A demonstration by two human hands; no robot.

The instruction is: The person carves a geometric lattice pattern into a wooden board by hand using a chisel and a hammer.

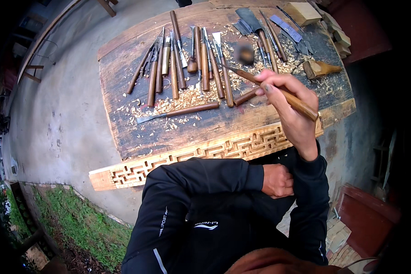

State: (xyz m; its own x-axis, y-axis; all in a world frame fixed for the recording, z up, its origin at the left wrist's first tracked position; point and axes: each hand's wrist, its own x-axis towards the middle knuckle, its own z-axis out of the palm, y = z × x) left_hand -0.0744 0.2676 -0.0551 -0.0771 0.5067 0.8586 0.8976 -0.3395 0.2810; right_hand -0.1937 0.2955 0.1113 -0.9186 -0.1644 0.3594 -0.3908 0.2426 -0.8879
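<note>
My right hand (292,102) is raised over the near right part of the workbench, its fingers closed round a carving chisel (301,106). The chisel's wooden handle ends by my wrist, and its thin dark blade points to the far left. My left arm crosses in front of my body; my left hand (277,180) is curled into a fist beside my right sleeve, with no tool showing in it. Between me and the bench lies a long wooden board (205,153) carved with an angular lattice pattern. My left forearm covers part of its near edge.
The worn bench (118,98) bears several wooden-handled chisels (205,64), wood shavings (194,98) and one chisel (182,111) lying crosswise. A wooden mallet (322,69), a purple sharpening stone (285,27) and wood blocks (302,13) sit at the right.
</note>
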